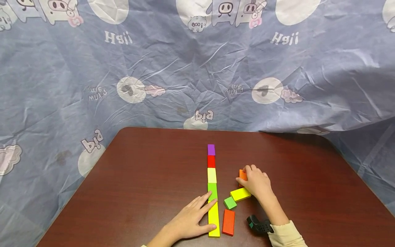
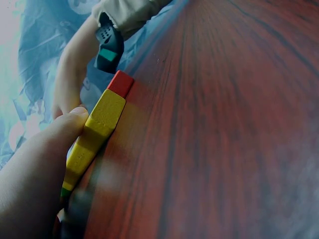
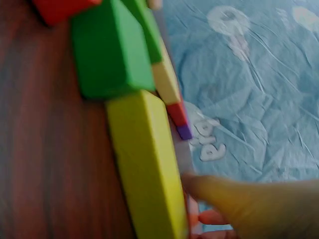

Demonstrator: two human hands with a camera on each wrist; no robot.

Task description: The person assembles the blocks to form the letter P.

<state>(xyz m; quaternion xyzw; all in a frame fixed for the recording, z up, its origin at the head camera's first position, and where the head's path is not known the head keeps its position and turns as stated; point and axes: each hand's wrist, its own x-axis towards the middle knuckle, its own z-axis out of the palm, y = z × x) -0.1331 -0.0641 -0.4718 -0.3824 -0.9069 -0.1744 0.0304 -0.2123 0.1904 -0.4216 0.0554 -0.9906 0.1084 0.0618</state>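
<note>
A wrinkled, cartoon-printed blue cloth (image 1: 179,75) hangs behind the reddish-brown table (image 1: 148,171), whose far corners are rounded.

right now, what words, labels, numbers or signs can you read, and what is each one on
"Haii", roughly: on the patterned cloth, twice, upper left and upper right
"BOO": on the cloth, top centre, marks after it unclear
"bia", roughly: on the cloth, lower centre and lower left
Smaller two-line prints on the cloth: too unclear to read
Blocks and black wrist strap: no readable text
</note>
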